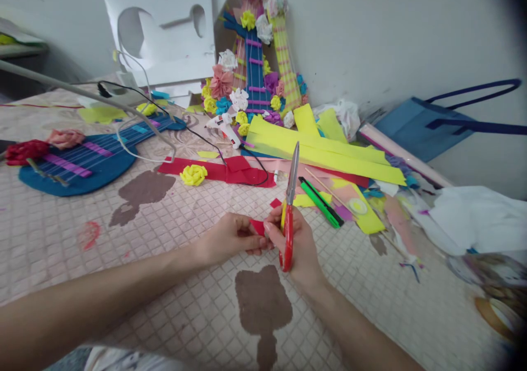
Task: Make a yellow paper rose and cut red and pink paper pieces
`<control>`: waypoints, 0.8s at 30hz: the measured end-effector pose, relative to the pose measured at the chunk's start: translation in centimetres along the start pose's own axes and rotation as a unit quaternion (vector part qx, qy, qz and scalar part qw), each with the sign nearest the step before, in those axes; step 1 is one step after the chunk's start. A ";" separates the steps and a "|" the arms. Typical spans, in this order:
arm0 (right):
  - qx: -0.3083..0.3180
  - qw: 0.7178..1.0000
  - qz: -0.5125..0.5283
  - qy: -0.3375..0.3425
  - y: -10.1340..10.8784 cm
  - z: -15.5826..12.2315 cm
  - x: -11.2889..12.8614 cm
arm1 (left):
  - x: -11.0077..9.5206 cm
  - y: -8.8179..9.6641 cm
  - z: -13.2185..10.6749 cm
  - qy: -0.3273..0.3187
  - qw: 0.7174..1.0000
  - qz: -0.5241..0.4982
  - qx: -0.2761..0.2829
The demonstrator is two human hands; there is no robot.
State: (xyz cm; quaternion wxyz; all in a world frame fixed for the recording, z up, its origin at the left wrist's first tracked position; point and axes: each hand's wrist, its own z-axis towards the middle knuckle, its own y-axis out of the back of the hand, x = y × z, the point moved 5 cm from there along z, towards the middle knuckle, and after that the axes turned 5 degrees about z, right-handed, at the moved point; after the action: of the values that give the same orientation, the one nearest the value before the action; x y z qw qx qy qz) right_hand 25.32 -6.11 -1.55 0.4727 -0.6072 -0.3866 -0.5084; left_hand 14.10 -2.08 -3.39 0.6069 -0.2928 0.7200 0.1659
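Between my two hands is a small piece of red crepe paper (258,227). My left hand (230,235) pinches its left side with thumb and fingers. The thumb and fingers of my right hand (300,247) press on its right side. Scissors (288,228) with red handles also rest in my right hand, blades pointing up and away. Just beyond the hands lies a small red scrap (275,202). Farther back a long red crepe strip (197,169) lies on the table, with a yellow paper flower (193,175) on it.
A green box cutter (321,202) lies right of the scissors, near yellow crepe strips (329,149). Behind stand a white glue gun (224,127) and flower-covered paper guitars (257,74). A blue guitar shape (82,159) lies left under a white cable. A blue bag (424,127) leans at right.
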 end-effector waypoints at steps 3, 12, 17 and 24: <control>-0.014 1.000 -0.018 0.011 0.3 0.2 -0.1 | -0.3 0.5 -0.1 -0.002 1.000 -0.003 -0.031; -0.026 0.999 -0.026 0.005 0.4 0.0 0.3 | -0.9 1.6 -0.4 -0.014 0.994 -0.009 -0.111; -0.030 0.999 -0.026 0.014 0.5 0.1 0.4 | -1.2 1.5 -0.5 -0.018 0.993 -0.014 -0.113; -0.028 0.999 -0.004 0.020 0.6 0.2 0.2 | -1.0 1.4 -0.7 -0.012 0.991 -0.021 -0.129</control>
State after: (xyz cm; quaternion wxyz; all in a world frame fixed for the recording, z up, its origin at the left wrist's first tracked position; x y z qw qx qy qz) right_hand 25.95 -6.05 -1.49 0.4610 -0.6088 -0.3649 -0.5326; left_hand 12.83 -1.18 -2.43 0.5756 -0.3823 0.6790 0.2480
